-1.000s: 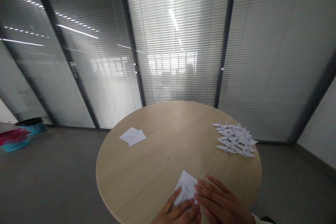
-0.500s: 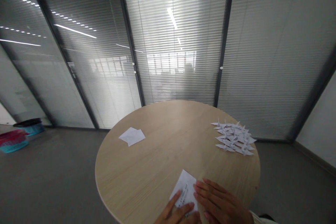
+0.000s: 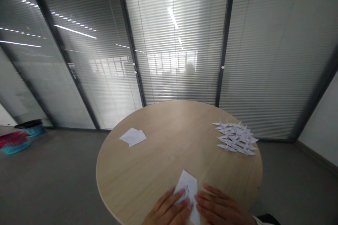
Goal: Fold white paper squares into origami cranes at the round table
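A folded sheet of white paper with dark printing on it lies at the near edge of the round wooden table. My left hand rests on the paper's left part, fingers stretched out and pressing it down. Along the paper's right edge lies my right hand, its fingers straight and the tips touching the fold. The paper's lower part is partly hidden under my left hand.
Several folded paper cranes stand in rows at the table's right. A few white paper sheets lie at the left. Two plastic tubs sit on the floor at far left. Glass panels with blinds rise behind the table.
My left hand has shifted left and up over the paper, its fingers now lying flatter. The paper's left side looks narrower. My right hand stays at the right edge, nearly still.
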A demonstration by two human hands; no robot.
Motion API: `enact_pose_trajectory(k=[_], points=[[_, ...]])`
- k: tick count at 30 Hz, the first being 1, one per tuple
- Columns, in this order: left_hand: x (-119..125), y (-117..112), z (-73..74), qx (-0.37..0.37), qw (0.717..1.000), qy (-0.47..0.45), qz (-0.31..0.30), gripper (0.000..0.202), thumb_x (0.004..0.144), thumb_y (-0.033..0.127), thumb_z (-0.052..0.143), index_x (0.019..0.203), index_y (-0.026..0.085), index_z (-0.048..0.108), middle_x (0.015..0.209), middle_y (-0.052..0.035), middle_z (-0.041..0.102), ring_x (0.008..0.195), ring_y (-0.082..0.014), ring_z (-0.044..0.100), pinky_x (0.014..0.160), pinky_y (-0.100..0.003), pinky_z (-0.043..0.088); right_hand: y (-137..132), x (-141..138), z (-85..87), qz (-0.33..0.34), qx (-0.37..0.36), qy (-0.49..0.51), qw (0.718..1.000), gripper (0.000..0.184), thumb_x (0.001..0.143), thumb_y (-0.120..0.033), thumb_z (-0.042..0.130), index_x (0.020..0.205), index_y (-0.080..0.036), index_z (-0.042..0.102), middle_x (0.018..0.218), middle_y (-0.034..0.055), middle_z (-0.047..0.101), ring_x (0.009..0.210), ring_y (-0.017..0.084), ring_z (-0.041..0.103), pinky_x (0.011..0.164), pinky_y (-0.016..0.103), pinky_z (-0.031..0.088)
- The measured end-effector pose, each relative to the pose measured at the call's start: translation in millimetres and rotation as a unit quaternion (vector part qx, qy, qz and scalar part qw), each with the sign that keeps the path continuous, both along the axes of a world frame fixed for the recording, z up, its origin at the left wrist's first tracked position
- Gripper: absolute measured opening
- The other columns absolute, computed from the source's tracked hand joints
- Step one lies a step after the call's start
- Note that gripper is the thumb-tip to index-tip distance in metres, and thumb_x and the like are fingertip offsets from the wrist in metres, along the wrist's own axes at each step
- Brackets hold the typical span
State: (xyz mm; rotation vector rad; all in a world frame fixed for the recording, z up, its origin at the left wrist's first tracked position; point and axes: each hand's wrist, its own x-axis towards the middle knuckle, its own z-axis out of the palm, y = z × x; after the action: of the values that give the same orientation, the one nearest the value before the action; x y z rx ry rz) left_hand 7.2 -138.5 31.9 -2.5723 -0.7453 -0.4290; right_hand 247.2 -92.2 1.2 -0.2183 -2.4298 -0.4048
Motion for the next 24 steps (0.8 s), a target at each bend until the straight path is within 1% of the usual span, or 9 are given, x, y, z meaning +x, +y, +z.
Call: enact_pose_trajectory(k=[3,6,9,12,16,20,24], points=[[-10.9,1.6,7.2,-0.050,0.998,-0.013,0.028,0.036,0.082,0.030,0.045,0.116,0.018,0.047,0.112,-0.0001,0.058,0.114,-0.0138,0.043,0.098,-0.027,0.034,0.4,1.4,2.1,0.006,-0.001,-0.003,1.000,0.026,0.087,-0.029,0.044,0.098,-0.009,0.057,0.097,0.0070,0.064,0.103,0.015,0.051,0.102,0.028,0.030],[-17.4,3.3,11.4,-0.094,0.995,-0.015,0.010,0.035,0.082,0.029,0.046,0.116,0.022,0.047,0.112,0.0008,0.058,0.112,-0.0122,0.045,0.097,-0.025,0.035,0.2,1.2,2.1,0.008,-0.015,0.001,1.000,0.023,0.087,-0.027,0.044,0.098,-0.009,0.056,0.097,0.0061,0.063,0.104,0.014,0.051,0.102,0.027,0.030],[-18.6,4.9,12.0,-0.121,0.992,-0.019,0.000,0.035,0.082,0.029,0.047,0.116,0.024,0.047,0.112,0.0005,0.058,0.111,-0.0125,0.047,0.095,-0.023,0.037,-0.4,1.0,1.7,0.009,-0.030,-0.003,0.999,0.022,0.088,-0.024,0.042,0.099,-0.010,0.055,0.098,0.0061,0.063,0.104,0.013,0.050,0.103,0.029,0.028],[-18.3,7.4,10.1,-0.131,0.991,-0.035,0.014,0.036,0.082,0.027,0.046,0.118,0.025,0.045,0.113,-0.0008,0.057,0.111,-0.0136,0.047,0.093,-0.024,0.039,-1.0,2.0,3.8,0.013,-0.049,-0.001,0.999,0.023,0.089,-0.023,0.039,0.101,-0.010,0.053,0.098,0.0072,0.063,0.106,0.013,0.049,0.102,0.029,0.029],[-19.1,11.7,9.2,-0.131,0.989,-0.062,0.030,0.035,0.082,0.025,0.046,0.118,0.026,0.046,0.114,-0.0015,0.056,0.111,-0.0139,0.046,0.092,-0.024,0.041,-1.3,4.7,8.5,0.026,-0.072,-0.001,0.997,0.024,0.089,-0.026,0.039,0.100,-0.010,0.053,0.098,0.0077,0.063,0.107,0.012,0.048,0.101,0.027,0.030],[-17.5,13.2,16.0,-0.148,0.987,-0.065,0.027,0.029,0.082,0.024,0.046,0.111,0.027,0.051,0.113,-0.0005,0.057,0.110,-0.0134,0.047,0.090,-0.024,0.042,-0.9,6.2,9.2,0.026,-0.084,-0.009,0.996,0.023,0.090,-0.024,0.038,0.100,-0.011,0.054,0.098,0.0075,0.063,0.107,0.012,0.049,0.101,0.027,0.029],[-15.5,12.9,22.2,-0.161,0.984,-0.069,0.012,0.024,0.083,0.020,0.044,0.104,0.024,0.055,0.110,-0.0010,0.059,0.109,-0.0128,0.047,0.091,-0.024,0.042,-0.9,6.6,6.6,0.028,-0.100,-0.005,0.995,0.024,0.090,-0.025,0.037,0.101,-0.011,0.053,0.099,0.0072,0.062,0.107,0.012,0.048,0.102,0.026,0.029]])
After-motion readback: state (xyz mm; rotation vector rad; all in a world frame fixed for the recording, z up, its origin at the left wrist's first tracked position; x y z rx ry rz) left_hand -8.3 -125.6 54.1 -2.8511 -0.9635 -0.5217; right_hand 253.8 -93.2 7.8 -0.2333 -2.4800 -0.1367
